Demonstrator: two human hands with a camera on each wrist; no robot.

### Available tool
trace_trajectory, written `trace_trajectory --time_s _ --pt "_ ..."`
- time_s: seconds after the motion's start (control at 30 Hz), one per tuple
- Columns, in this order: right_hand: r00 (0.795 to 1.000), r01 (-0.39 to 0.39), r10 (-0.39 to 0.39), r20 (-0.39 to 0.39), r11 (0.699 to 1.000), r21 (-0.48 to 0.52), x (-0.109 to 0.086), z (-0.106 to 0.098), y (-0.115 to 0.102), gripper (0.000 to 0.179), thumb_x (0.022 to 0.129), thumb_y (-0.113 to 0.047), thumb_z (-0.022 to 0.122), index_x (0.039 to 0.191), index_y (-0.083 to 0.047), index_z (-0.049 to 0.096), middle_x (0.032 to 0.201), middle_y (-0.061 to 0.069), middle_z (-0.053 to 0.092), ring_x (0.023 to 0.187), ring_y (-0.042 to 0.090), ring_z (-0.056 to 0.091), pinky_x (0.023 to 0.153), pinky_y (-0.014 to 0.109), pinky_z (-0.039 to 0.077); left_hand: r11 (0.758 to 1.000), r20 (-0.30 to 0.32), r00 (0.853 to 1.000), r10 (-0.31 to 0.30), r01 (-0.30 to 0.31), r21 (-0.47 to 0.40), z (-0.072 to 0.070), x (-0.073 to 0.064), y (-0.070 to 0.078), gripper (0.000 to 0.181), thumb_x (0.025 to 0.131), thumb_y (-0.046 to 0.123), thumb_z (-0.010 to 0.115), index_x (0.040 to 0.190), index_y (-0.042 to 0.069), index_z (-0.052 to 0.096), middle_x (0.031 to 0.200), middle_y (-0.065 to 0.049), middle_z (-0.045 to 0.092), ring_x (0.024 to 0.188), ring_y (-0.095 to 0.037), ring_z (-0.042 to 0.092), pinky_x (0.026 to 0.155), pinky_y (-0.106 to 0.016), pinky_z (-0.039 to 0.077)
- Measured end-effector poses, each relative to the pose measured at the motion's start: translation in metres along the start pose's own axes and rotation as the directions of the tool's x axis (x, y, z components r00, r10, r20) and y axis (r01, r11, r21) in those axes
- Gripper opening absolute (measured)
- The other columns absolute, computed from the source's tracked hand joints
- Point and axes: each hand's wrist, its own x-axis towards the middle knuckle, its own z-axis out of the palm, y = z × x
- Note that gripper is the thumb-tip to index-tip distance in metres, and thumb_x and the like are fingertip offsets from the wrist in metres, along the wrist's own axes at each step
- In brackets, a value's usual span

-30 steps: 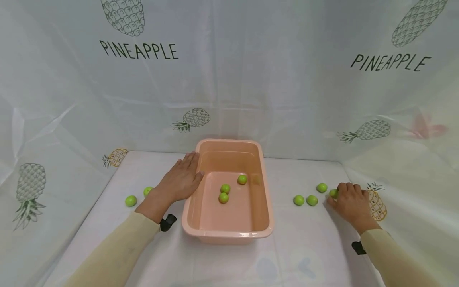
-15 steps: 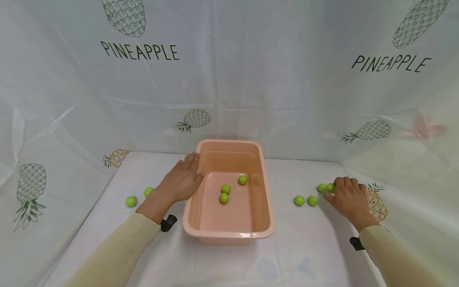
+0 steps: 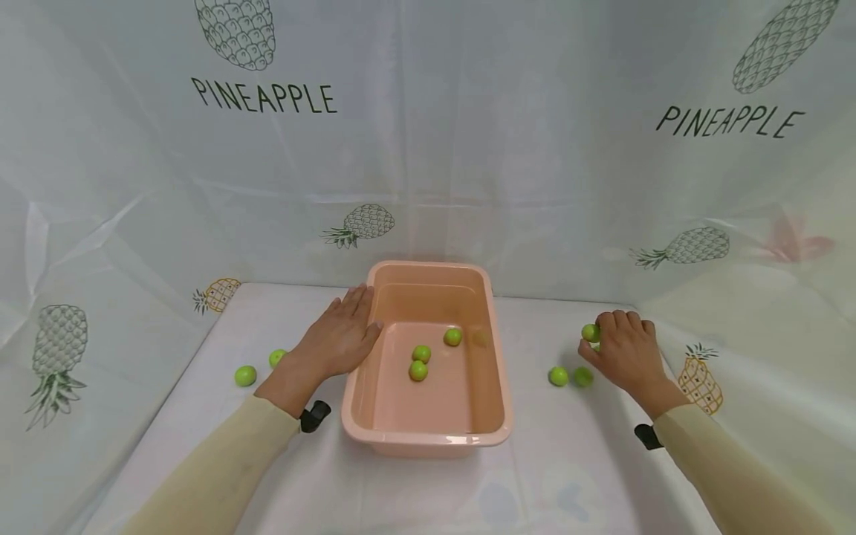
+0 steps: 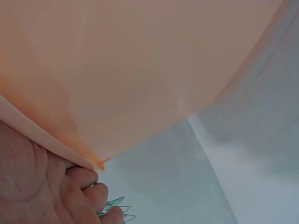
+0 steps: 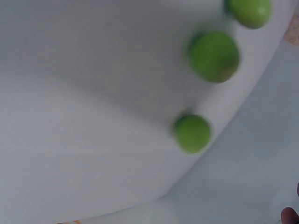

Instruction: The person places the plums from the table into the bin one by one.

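Can't see most of lower ball (image 3: pixel 596 347) in right hand (image 3: pixel 622 353), nor all of inner left ball (image 3: pixel 276 357) behind left arm (image 3: pixel 214 461). In right wrist view, can't get crisp edges on blurred balls (image 5: pixel 214 57); top ball (image 5: pixel 252 9) cropped.

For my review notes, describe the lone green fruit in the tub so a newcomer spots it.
In the head view, find the central pink tub. On its floor, back right, lies the lone green fruit. It sits apart; its two neighbours form a close pair.
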Motion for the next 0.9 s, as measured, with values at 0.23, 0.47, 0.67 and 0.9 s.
trace_trajectory --time_s 0.23,0.47,0.67,0.9 --pt "0.975 0.153 -0.145 -0.169 0.988 0.033 0.039 -0.016 -0.039 0.038 0.085 -0.034 0.064 0.096 0.001 0.056 0.079 0.013 0.052 0.076 0.038 0.049 0.066 0.049 0.037 0.999 0.0 1.0 -0.008 0.008 0.05 0.001 0.001 0.001 0.072 0.113 0.036 0.039 0.165 -0.008 0.016 0.173 -0.027 0.018 0.162 -0.042 0.018 0.131 -0.058 0.019" --pt "0.982 0.158 -0.147 -0.118 0.983 0.095 0.08 -0.048 -0.098 0.037 0.087 -0.035 0.068 0.098 -0.001 0.058 0.085 0.013 0.056 0.083 0.036 0.053 0.073 0.051 0.043 0.997 0.008 1.0 -0.016 0.015 0.081 0.0 0.002 0.003 0.072 0.113 0.036 0.039 0.165 -0.009 0.017 0.173 -0.027 0.019 0.161 -0.043 0.018 0.13 -0.059 0.02" --pt "0.964 0.248 -0.227 -0.137 0.955 0.164 0.104 -0.059 -0.147 0.035 0.088 -0.036 0.069 0.096 -0.003 0.06 0.086 0.011 0.058 0.082 0.032 0.051 0.072 0.047 0.041 0.997 0.008 1.0 -0.018 0.018 0.081 -0.001 0.001 0.002 0.072 0.113 0.037 0.039 0.165 -0.008 0.017 0.173 -0.027 0.019 0.161 -0.043 0.019 0.13 -0.059 0.02" --pt "0.959 0.28 -0.281 -0.021 0.94 0.195 0.112 -0.057 -0.195 0.031 0.091 -0.037 0.068 0.097 -0.008 0.06 0.093 0.006 0.061 0.086 0.028 0.052 0.079 0.045 0.042 0.998 0.009 1.0 -0.015 0.015 0.068 -0.001 0.001 0.003 0.073 0.113 0.037 0.04 0.165 -0.008 0.016 0.173 -0.027 0.019 0.161 -0.042 0.018 0.13 -0.059 0.02"
